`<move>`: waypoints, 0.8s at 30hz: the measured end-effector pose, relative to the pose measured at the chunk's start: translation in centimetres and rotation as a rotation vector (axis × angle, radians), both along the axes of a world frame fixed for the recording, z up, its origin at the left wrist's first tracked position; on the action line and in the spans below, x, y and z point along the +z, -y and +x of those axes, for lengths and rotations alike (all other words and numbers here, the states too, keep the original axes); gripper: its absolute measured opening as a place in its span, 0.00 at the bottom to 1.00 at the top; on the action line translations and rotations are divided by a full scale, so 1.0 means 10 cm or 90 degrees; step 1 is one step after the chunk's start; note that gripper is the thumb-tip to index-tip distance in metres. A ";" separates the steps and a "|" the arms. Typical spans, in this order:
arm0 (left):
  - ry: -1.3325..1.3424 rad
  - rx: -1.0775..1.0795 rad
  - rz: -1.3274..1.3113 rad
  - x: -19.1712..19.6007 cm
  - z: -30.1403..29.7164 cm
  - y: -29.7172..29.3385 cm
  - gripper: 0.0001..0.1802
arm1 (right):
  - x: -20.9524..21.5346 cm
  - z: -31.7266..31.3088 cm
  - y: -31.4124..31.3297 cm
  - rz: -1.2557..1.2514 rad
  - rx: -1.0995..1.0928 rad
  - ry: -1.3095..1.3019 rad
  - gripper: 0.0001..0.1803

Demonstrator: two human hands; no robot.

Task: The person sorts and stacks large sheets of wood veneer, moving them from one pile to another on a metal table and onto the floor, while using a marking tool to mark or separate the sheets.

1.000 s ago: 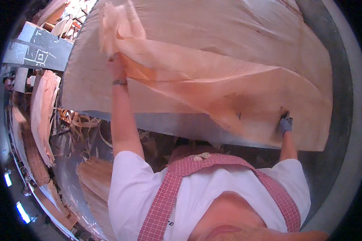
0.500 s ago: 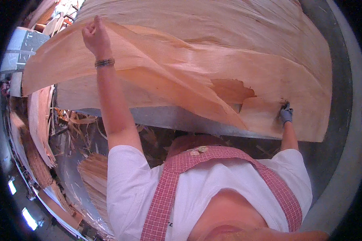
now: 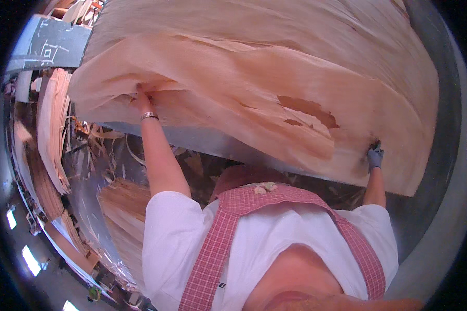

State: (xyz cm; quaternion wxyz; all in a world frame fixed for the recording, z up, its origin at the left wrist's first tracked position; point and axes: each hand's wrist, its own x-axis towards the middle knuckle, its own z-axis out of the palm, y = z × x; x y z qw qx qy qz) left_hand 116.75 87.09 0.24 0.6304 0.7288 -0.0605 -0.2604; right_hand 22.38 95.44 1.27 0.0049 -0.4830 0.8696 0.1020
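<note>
A thin sheet of wood veneer (image 3: 275,98), pale and wavy, is spread across the stack of veneer (image 3: 316,31) on the metal counter (image 3: 202,142). The left hand (image 3: 142,98) is closed on the sheet's left edge, pinching a bunched fold, a metal bracelet (image 3: 149,116) on the wrist. The right hand (image 3: 374,155), in a blue-grey glove, grips the sheet's near right corner at the counter's front edge. As judged from the lie of the sheet, the laying-out is well advanced: most of it rests flat, while the left end is crumpled and raised, and both hands have yet to let go. Two dark torn patches (image 3: 308,108) show near the middle. Compared with the view half a second earlier, the left arm has come down from a high reach, the lifted flap has dropped onto the stack, and the right hand has kept its place. Veneer scraps (image 3: 117,207) lie below, at the left.
</note>
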 end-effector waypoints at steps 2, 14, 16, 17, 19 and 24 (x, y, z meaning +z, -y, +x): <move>-0.064 -0.026 -0.026 0.05 0.17 -0.04 0.30 | -0.13 0.01 0.05 -0.028 0.048 -0.030 0.32; -0.086 0.041 -0.263 0.66 0.47 -0.31 0.24 | -0.14 0.14 0.14 0.020 0.027 0.059 0.31; -0.239 -0.009 -0.387 0.65 0.59 -0.57 0.22 | -0.02 0.33 0.23 0.043 0.003 0.078 0.32; -0.242 -0.003 -0.389 0.71 0.55 -0.62 0.22 | 0.02 0.32 0.25 0.049 -0.011 0.071 0.32; -0.140 -0.054 -0.360 0.63 0.55 -0.67 0.22 | 0.07 0.30 0.22 0.060 -0.019 0.027 0.33; 0.004 0.073 -0.115 0.23 0.80 -1.08 0.31 | 0.03 0.16 0.22 0.027 0.031 0.066 0.32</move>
